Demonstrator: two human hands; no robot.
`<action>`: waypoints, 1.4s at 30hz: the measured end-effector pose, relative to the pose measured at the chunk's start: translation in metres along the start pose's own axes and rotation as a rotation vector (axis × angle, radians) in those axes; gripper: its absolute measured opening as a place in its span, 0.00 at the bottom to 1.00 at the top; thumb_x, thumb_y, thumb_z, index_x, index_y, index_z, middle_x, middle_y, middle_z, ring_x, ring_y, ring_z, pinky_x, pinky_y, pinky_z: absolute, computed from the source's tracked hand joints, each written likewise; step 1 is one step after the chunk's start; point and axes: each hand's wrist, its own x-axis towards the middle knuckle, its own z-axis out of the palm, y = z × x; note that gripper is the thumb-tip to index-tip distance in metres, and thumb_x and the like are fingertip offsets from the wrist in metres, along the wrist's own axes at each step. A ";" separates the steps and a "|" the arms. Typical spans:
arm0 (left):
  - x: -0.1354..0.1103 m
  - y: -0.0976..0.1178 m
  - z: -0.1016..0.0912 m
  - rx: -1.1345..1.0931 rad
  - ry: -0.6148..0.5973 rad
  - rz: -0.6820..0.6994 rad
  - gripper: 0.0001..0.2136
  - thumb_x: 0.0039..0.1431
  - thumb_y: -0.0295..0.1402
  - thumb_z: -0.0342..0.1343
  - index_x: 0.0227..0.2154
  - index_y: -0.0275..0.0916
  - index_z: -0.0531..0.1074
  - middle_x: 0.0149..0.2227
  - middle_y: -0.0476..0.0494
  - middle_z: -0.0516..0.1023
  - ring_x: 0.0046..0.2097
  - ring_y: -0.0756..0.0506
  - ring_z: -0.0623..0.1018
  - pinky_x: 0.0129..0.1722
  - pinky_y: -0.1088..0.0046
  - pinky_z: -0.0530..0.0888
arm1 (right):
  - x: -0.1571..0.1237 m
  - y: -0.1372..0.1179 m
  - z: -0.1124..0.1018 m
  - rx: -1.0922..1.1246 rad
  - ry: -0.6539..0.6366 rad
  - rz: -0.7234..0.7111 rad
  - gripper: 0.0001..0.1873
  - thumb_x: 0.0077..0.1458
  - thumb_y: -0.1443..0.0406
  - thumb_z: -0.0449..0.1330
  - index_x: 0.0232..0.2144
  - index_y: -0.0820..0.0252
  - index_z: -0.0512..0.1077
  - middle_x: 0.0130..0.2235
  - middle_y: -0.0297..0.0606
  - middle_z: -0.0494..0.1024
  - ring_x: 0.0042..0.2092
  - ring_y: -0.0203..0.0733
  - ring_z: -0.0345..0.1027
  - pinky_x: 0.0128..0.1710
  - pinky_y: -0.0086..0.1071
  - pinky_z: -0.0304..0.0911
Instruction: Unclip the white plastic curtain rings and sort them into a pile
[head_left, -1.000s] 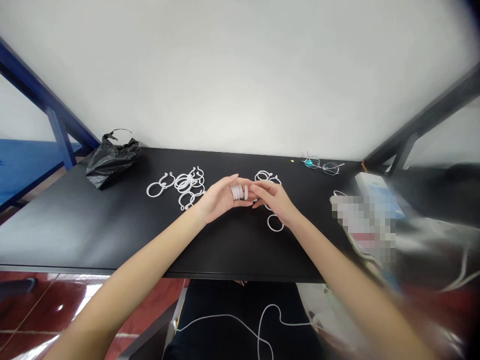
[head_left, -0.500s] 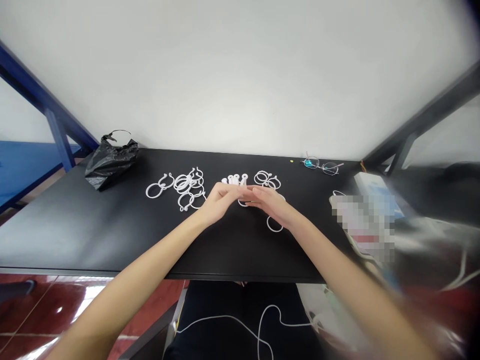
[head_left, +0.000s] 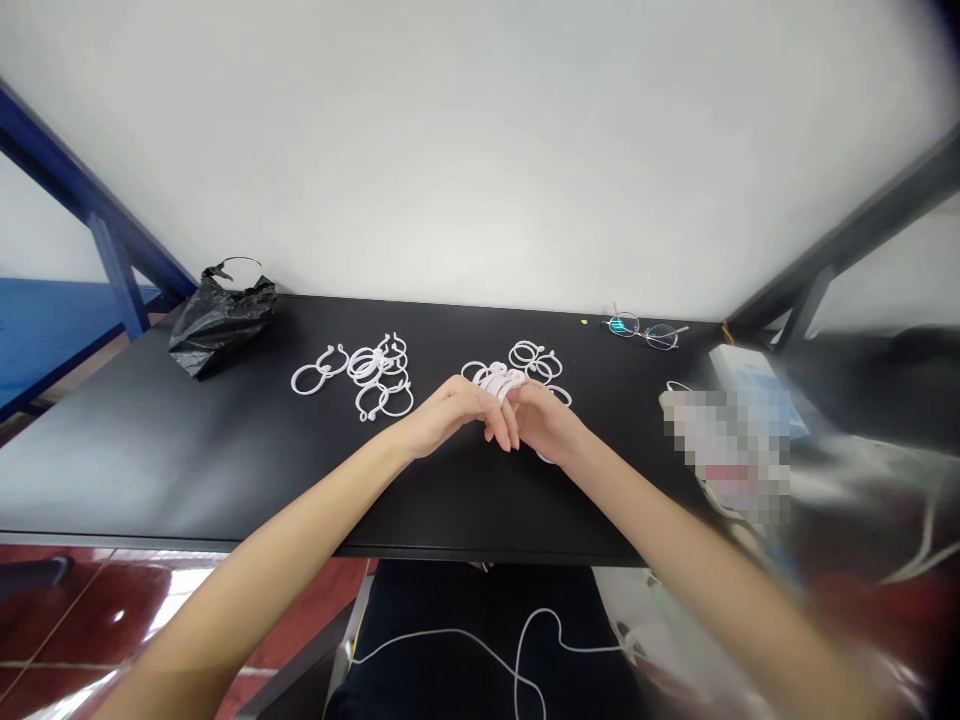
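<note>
My left hand (head_left: 450,412) and my right hand (head_left: 549,418) meet over the middle of the black table. Between them is a bunch of white rings (head_left: 498,382), with fingers of both hands closed around it. Some fingers point down below the bunch, and the hands hide part of the rings. To the left lies a loose cluster of open white rings (head_left: 384,366) with small eyelet ends. Another group of white rings (head_left: 526,350) rests just beyond my right hand. One ring is partly covered under my right wrist.
A black plastic bag (head_left: 225,322) sits at the back left of the table (head_left: 247,460). Eyeglasses (head_left: 645,332) lie at the back right. Nearer the right edge are a white-and-blue box (head_left: 757,385) and a blurred-out item. A white cable (head_left: 450,632) crosses my lap.
My hands have shifted slightly nearer, and the fingers have curled downward. The bunch of rings has turned and now shows on top between my hands. The loose cluster on the left stays put.
</note>
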 end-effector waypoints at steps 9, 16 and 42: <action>0.009 -0.007 -0.001 -0.245 0.350 -0.051 0.16 0.50 0.33 0.63 0.18 0.36 0.61 0.28 0.49 0.70 0.28 0.53 0.69 0.27 0.77 0.67 | 0.001 -0.005 0.003 0.093 0.241 -0.041 0.13 0.39 0.63 0.69 0.24 0.59 0.68 0.24 0.27 0.68 0.22 0.27 0.54 0.18 0.23 0.53; 0.010 -0.019 -0.004 -0.092 0.462 -0.056 0.15 0.49 0.29 0.64 0.23 0.37 0.58 0.25 0.53 0.70 0.28 0.54 0.72 0.30 0.78 0.70 | 0.001 -0.001 0.008 -0.017 0.350 -0.060 0.19 0.36 0.61 0.73 0.26 0.57 0.66 0.19 0.24 0.67 0.18 0.27 0.54 0.13 0.23 0.49; 0.010 -0.034 0.002 0.056 0.473 -0.074 0.20 0.48 0.28 0.61 0.44 0.39 0.62 0.28 0.53 0.74 0.30 0.51 0.75 0.31 0.75 0.73 | 0.006 0.015 -0.015 -0.579 0.399 -0.213 0.10 0.44 0.68 0.62 0.33 0.58 0.69 0.33 0.33 0.74 0.29 0.35 0.68 0.26 0.28 0.61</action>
